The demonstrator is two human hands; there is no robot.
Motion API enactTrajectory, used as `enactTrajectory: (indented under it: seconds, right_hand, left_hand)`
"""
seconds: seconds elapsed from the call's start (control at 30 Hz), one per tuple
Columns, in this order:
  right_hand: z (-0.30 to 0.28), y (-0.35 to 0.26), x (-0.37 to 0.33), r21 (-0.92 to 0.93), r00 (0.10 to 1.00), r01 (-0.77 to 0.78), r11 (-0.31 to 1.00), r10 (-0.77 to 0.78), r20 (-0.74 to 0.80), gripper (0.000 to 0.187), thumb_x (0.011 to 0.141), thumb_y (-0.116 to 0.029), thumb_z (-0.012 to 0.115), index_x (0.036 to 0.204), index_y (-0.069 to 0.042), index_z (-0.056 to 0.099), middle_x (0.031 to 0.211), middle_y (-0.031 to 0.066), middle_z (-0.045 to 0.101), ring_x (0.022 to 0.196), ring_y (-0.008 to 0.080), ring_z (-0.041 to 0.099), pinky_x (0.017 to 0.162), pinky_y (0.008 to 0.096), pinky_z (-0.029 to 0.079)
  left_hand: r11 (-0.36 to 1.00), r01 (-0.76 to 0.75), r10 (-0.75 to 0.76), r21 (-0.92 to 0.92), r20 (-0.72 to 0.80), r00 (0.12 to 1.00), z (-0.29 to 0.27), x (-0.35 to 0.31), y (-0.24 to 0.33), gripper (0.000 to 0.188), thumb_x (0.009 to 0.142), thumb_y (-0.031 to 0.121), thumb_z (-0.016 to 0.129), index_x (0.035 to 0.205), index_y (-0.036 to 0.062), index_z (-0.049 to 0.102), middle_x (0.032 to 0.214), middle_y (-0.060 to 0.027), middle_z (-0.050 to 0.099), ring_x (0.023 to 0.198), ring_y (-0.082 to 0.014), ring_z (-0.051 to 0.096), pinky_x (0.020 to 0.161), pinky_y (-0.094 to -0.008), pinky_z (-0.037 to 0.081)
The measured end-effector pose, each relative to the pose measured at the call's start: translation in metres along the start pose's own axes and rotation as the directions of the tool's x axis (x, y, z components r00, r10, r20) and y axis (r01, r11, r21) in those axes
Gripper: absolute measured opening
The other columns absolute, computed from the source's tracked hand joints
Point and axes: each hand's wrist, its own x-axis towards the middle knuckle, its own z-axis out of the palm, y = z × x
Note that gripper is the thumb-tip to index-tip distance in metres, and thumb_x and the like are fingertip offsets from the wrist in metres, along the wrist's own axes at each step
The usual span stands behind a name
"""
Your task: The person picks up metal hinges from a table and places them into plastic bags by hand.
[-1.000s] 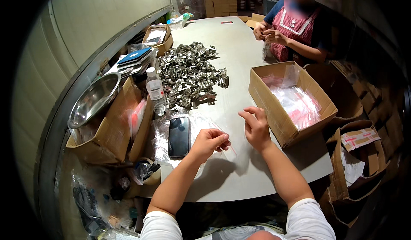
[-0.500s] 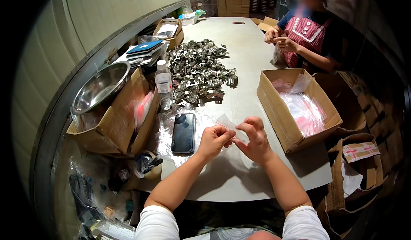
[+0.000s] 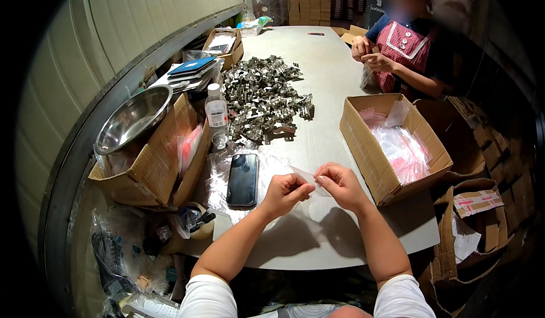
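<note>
Pinches a clear bag with left hand and right hand, close together and both clamped on it, just above the near part of the table. Has a phone on plastic packets just left of the left hand, and a box of pink-edged bags right of the right hand. Faces a heap of metal parts farther up, beside a bottle.

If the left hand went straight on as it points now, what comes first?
The left hand would first meet the clear plastic bag at its fingertips; just past that, probably the right hand, though depth is unclear.
</note>
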Motion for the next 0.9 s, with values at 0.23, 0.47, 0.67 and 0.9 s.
enactTrajectory:
  seconds: [0.23, 0.47, 0.67, 0.9]
  right_hand:
    - [0.016, 0.003, -0.003, -0.475, 0.945, 0.088, 0.876, -0.223, -0.238, 0.011, 0.087, -0.001, 0.056, 0.097, 0.0, 0.059, 0.082, 0.0178, 0.058, 0.062, 0.0324, 0.062, 0.058, 0.0396, 0.05]
    - [0.027, -0.018, -0.004, -0.771, 0.9, 0.347, 0.533, -0.419, 0.115, 0.021, 0.069, -0.014, 0.08, 0.083, -0.01, 0.064, 0.115, 0.0114, 0.048, 0.068, 0.0177, 0.052, 0.06, 0.0323, 0.049]
    - [0.015, -0.017, 0.032, -0.343, 0.911, 0.354, 0.87, -0.238, 0.338, 0.02, 0.073, -0.017, 0.076, 0.064, -0.008, 0.061, 0.112, 0.0098, 0.052, 0.097, 0.0201, 0.048, 0.081, 0.0336, 0.042]
    - [0.0, 0.125, 0.171, -0.726, 0.969, -0.006, 0.688, -0.177, -0.175, 0.026, 0.084, -0.012, 0.065, 0.108, -0.001, 0.059, 0.1, 0.0116, 0.061, 0.087, 0.0246, 0.059, 0.081, 0.0335, 0.048]
  left_hand:
    - [0.973, 0.034, 0.002, 0.227, -0.158, 0.987, 0.006, -0.002, -0.002, 0.023, 0.092, 0.011, 0.058, 0.073, -0.0022, 0.061, 0.063, -0.0039, 0.061, 0.057, -0.0071, 0.055, 0.053, -0.0221, 0.044]
    - [0.963, -0.008, 0.102, 0.269, -0.337, 0.936, -0.007, 0.008, 0.0, 0.036, 0.092, 0.018, 0.049, 0.064, -0.0026, 0.06, 0.055, -0.0053, 0.056, 0.05, -0.0094, 0.049, 0.049, -0.0263, 0.039]
    - [0.813, 0.184, 0.114, 0.553, -0.46, 0.881, -0.06, 0.016, 0.02, 0.022, 0.067, 0.015, 0.063, 0.076, 0.0013, 0.05, 0.073, -0.0125, 0.055, 0.064, -0.0237, 0.054, 0.058, -0.0352, 0.044]
    - [0.948, 0.312, -0.241, -0.067, 0.49, 0.838, -0.048, 0.022, 0.018, 0.022, 0.066, -0.014, 0.043, 0.072, -0.0016, 0.06, 0.106, -0.0132, 0.064, 0.082, -0.0152, 0.062, 0.06, -0.0276, 0.051]
